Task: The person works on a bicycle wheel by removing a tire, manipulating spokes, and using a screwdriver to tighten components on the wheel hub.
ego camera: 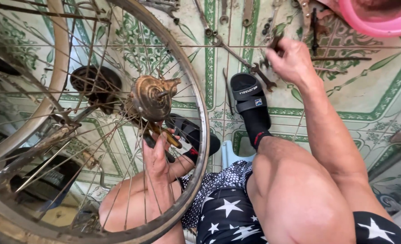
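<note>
The hub point(151, 97) is rusty brown, the floor tiles point(372, 97) cream with green leaf patterns, the shorts point(230, 212) black with white stars, the sandals point(250, 101) black, the basin point(377, 20) pink.

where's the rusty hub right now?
Head view, left of centre: the hub sits mid-wheel, just above the left hand, with the spokes fanning out around it.
</note>
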